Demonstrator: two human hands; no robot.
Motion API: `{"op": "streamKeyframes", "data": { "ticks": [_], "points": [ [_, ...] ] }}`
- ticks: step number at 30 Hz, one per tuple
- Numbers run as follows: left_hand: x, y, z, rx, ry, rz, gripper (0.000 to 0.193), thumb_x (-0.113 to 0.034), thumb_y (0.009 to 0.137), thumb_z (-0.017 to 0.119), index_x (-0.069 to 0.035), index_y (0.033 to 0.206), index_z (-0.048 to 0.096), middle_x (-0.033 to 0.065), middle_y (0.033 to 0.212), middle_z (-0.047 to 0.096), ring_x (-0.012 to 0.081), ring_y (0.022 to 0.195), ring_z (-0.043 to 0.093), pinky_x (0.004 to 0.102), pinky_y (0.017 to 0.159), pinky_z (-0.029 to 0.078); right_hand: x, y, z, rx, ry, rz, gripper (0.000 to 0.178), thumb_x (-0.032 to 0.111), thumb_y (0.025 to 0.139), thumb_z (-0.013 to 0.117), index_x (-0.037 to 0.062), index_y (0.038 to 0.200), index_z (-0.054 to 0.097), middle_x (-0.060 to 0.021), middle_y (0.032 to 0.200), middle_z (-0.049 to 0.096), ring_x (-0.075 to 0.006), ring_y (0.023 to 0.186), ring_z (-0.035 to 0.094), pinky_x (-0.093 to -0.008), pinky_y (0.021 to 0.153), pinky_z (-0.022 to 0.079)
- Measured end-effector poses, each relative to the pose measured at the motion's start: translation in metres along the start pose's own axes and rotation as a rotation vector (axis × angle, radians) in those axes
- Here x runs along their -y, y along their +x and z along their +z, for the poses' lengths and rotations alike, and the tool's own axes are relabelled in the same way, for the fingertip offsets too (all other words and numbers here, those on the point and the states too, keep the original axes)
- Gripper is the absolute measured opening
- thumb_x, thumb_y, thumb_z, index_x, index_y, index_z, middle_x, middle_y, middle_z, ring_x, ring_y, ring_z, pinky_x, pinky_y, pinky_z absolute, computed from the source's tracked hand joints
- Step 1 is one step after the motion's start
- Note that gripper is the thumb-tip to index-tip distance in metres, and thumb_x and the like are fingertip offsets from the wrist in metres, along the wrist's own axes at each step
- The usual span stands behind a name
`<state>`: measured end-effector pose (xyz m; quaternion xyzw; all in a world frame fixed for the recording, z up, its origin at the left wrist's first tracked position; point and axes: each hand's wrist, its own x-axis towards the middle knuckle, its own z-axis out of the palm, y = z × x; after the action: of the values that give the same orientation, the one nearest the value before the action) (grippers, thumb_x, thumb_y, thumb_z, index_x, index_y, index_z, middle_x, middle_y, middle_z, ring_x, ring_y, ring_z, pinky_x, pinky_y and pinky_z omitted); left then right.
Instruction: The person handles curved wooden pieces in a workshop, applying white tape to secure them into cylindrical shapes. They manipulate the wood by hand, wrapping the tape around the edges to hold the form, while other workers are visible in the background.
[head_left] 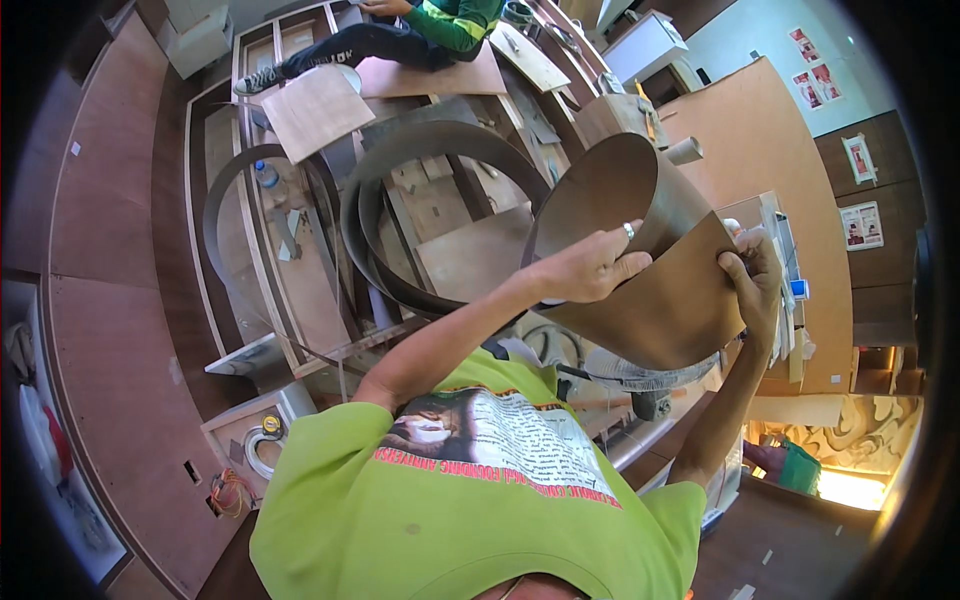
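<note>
A wide, thin brown sheet, like laminate or veneer, is curled into a loose cone-shaped roll in front of me. My left hand is closed on an edge of the sheet, thumb on top and a ring on one finger. At the right end, my right hand pinches the sheet's outer edge, with the thumb on the near side. Part of the fingers is hidden behind the sheet. Just left of the roll, a large coil of dark brown strip stands on the wooden framework, and a thinner strip loop lies farther left.
A person in a green top sits on the framework at the back. A square plywood piece and a plastic bottle lie on it. A tape measure rests at lower left. Tall brown panels line the left.
</note>
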<state>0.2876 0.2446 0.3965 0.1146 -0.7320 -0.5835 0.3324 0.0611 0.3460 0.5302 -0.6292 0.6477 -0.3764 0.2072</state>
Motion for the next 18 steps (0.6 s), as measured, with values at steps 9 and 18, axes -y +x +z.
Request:
{"op": "streamKeyframes", "data": {
  "ticks": [9,18],
  "points": [
    [0.025,-0.01,0.015,-0.201,0.048,0.2,0.053,-0.039,0.096,0.058,0.008,0.119,0.05,0.0218,0.099,0.062,0.0242,0.087,0.057,0.0347,0.088,0.046,0.005,0.032,0.013,0.129,-0.019,0.0,0.016,0.009,0.089,0.067,0.0066,0.092,0.052,0.0053,0.08,0.05,-0.0042,0.073,0.047,-0.0201,0.065,0.038],
    [-0.009,-0.027,0.002,0.031,-0.117,-0.116,0.053,-0.02,0.09,0.067,0.005,0.131,0.045,0.0203,0.109,0.065,0.0244,0.1,0.062,0.0351,0.091,0.046,-0.029,0.035,0.023,0.195,0.147,0.024,0.017,0.015,0.091,0.067,0.0076,0.095,0.052,0.0052,0.079,0.05,-0.0023,0.069,0.046,-0.0189,0.058,0.036]
  ]
}}
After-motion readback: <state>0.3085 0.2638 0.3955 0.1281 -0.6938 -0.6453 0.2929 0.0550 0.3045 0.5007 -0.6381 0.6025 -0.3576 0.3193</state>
